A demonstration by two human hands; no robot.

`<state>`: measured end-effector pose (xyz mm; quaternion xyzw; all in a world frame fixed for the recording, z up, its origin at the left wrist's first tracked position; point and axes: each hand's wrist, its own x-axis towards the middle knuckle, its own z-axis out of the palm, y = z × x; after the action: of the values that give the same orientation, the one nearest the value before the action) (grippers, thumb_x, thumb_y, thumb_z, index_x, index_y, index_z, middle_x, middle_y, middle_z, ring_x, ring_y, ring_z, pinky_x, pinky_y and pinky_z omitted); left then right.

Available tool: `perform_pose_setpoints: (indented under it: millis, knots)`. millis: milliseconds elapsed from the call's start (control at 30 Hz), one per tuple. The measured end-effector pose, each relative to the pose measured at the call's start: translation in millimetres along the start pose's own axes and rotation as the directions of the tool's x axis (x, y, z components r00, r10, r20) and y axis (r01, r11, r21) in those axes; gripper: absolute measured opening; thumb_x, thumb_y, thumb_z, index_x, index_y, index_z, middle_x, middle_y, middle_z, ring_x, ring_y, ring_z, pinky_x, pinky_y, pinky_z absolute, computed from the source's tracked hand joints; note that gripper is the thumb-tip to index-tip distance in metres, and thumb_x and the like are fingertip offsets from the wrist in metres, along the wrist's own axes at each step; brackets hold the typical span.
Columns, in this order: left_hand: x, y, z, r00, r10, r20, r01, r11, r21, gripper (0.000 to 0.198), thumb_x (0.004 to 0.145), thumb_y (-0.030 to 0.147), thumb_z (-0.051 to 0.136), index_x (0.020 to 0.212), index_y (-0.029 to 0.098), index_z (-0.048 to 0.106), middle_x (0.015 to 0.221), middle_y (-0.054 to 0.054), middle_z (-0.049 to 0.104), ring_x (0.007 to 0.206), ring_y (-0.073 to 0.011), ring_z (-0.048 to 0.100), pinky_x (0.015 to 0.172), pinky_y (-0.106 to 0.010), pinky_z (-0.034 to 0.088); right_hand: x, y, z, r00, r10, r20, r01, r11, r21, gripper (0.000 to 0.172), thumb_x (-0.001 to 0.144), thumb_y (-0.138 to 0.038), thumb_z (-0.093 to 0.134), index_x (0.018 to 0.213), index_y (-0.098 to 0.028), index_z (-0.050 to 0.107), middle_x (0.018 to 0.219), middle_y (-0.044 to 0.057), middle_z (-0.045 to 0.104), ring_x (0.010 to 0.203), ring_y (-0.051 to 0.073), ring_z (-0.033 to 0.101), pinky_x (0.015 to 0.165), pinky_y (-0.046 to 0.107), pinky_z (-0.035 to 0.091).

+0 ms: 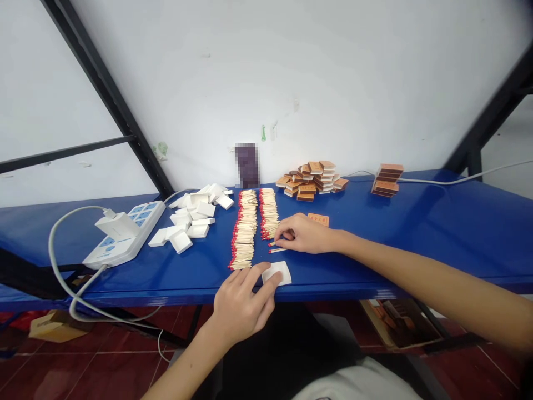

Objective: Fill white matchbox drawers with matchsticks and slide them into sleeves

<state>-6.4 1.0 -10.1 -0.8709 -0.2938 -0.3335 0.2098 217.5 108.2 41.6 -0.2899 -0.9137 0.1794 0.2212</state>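
My left hand (249, 297) is at the table's front edge, its fingers closed on the sides of a small white matchbox tray (283, 271). My right hand (300, 233) pinches at red-tipped matches just beyond that tray, thumb and forefinger together. One loose match (278, 250) lies on the blue surface below those fingers. Two long rows of matches, a left row (244, 230) and a shorter right row (268, 211), run away from me with red heads to the left. An orange matchbox cover (318, 220) lies partly hidden behind my right hand.
White empty trays (195, 214) are heaped on the left, near a power strip (125, 236) with cables. Orange-brown matchboxes (314, 180) are piled at the back, and a neat stack of matchboxes (387, 180) stands farther right. The blue table (437, 239) meets a white wall.
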Motion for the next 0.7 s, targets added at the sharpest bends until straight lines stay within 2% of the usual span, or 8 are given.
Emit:
perform_pose_setpoints:
  millis: [267,500,700]
  knots:
    - [0.7,0.9,-0.1,1.0,-0.001,-0.002,0.001,1.0,0.009,0.029,0.091,0.016,0.05,0.116,0.018,0.065,0.113,-0.012,0.066,0.091,-0.024,0.067,0.072,-0.035,0.053,-0.4,-8.5,-1.9,0.997,0.082,0.001,-0.082,0.994,0.073,0.012,0.082,-0.025,0.067,0.078,-0.016,0.073,0.055,-0.006,0.046,0.052,0.008,0.041,0.056,0.023,0.031]
    - [0.6,0.6,0.5,1.0,0.001,-0.002,-0.001,1.0,0.015,0.028,0.091,0.016,0.05,0.115,0.018,0.065,0.112,-0.012,0.067,0.089,-0.024,0.066,0.071,-0.035,0.053,-1.2,-4.8,-4.7,0.996,0.091,0.003,-0.09,0.996,-0.028,0.009,0.078,-0.019,0.063,0.074,-0.017,0.07,0.058,-0.005,0.051,0.051,0.008,0.042,0.054,0.022,0.029]
    - [-0.3,0.4,-0.2,1.0,0.005,0.007,-0.006,1.0,0.011,0.03,0.09,0.016,0.051,0.117,0.018,0.063,0.113,-0.013,0.066,0.091,-0.0248,0.066,0.072,-0.036,0.053,-1.3,-5.1,-4.5,0.996,0.093,0.012,-0.093,0.995,-0.019,0.011,0.079,-0.021,0.062,0.07,-0.017,0.068,0.057,-0.005,0.051,0.05,0.007,0.041,0.054,0.022,0.03]
